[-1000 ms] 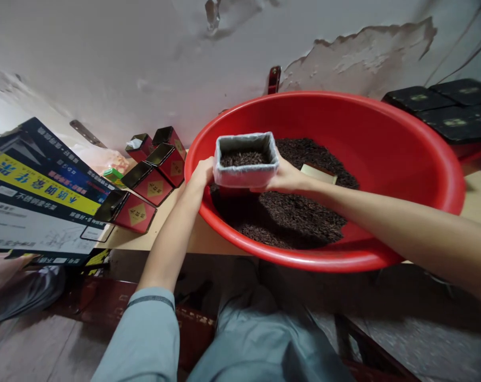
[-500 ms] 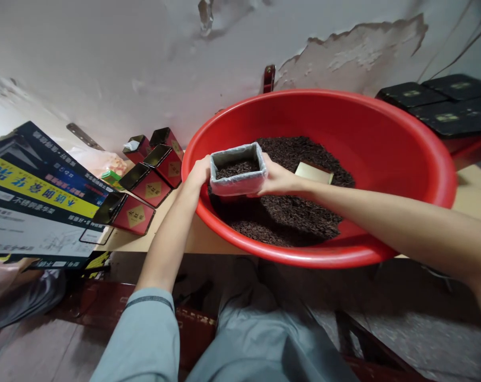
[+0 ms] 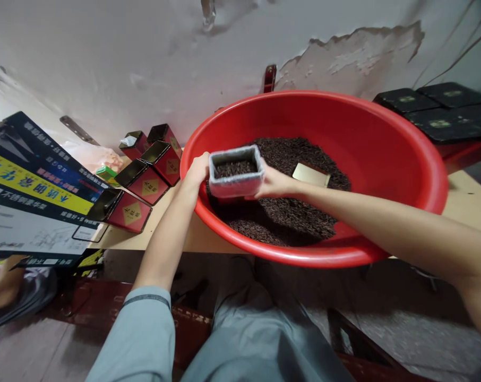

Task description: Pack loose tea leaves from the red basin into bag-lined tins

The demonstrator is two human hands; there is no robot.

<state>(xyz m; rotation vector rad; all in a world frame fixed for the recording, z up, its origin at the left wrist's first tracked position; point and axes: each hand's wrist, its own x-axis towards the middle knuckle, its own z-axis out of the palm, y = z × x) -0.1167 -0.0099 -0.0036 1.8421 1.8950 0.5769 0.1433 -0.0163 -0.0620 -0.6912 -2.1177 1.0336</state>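
Observation:
Between my two hands is a tea tin (image 3: 237, 185), its mouth lined with a clear plastic bag and dark loose tea (image 3: 235, 167) showing inside. My left hand (image 3: 199, 167) is closed on its left side, and my right hand (image 3: 270, 183) grips its right side. The tin is above the left part of a big red basin (image 3: 316, 260), tilted a little so its mouth faces me. Dark tea leaves (image 3: 288, 223) are heaped on the basin floor. A pale gold, flat-faced object (image 3: 311, 174), perhaps a lid or scoop, lies on the heap, close to my right forearm.
Several red tins (image 3: 147, 185) with gold labels stand left of the basin on the wooden table (image 3: 156, 231). A large printed box (image 3: 37, 196) is at far left. Black-lidded tins (image 3: 439, 114) sit at the back right. Another person's arm (image 3: 3, 286) shows at lower left.
My hands and the tin stay nearly in place over the basin. The view has shifted slightly, so surrounding things appear a little farther left.

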